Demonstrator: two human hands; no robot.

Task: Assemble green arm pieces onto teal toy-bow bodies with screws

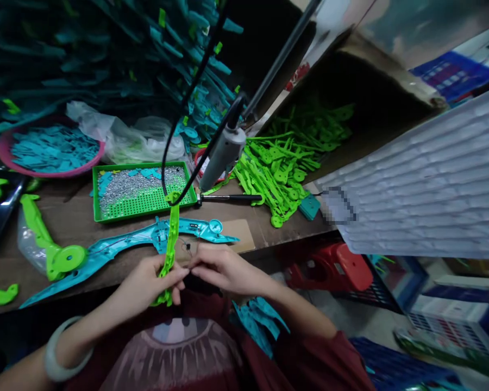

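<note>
My left hand [157,277] is closed around a long bright green plastic part [172,233], which stands up from my fingers. My right hand [224,269] meets it at the fingertips, thumb and fingers pinched together; what they hold is too small to make out. Just above my right fingers shows a small black piece [188,246] with thin wires. Behind both hands lies a long curved blue plastic toy half [124,239], its inside up, with thin wires and small fittings. A green plastic part with a round disc [69,258] rests across its left portion.
A green perforated tray [146,205] holds many small metal screws and some blue pieces. Above the table hangs an electric screwdriver [224,155] on a black cable. A black-handled tool [236,198], a pile of green parts [281,174] and a pink basin [8,157] of blue pieces lie around.
</note>
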